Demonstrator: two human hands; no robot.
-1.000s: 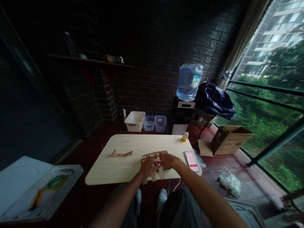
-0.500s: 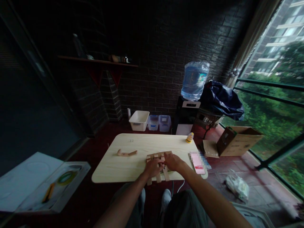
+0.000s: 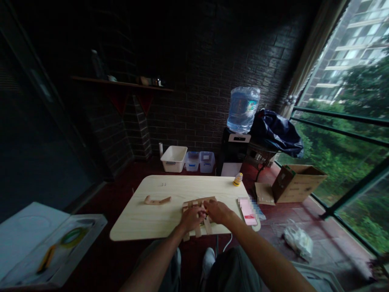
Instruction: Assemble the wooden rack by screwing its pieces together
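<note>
Both of my hands meet over a slatted wooden piece [image 3: 198,231] that lies at the front edge of the pale table [image 3: 136,221], some slat ends jutting past it. My left hand [image 3: 191,217] rests on the slats with its fingers drawn together. Opposite it, my right hand [image 3: 218,211] is closed, its fingertips bent down against the same spot. Whatever is pinched between the fingertips is too small and too covered to make out. Left of the hands lies a separate bent wooden piece [image 3: 158,201]. Two tiny upright bits [image 3: 164,184] stand farther back.
A small yellow-based container [image 3: 238,179] stands at the table's back right. Near the right edge lies a phone with a pink screen [image 3: 249,215]. An open white case [image 3: 88,231] is at the left; a cardboard box [image 3: 299,184] and water dispenser [image 3: 235,148] stand beyond the table.
The whole view has shifted slightly, so the table sits a little lower and farther left. My hands stay together over the slatted piece, with only slight finger movement.
</note>
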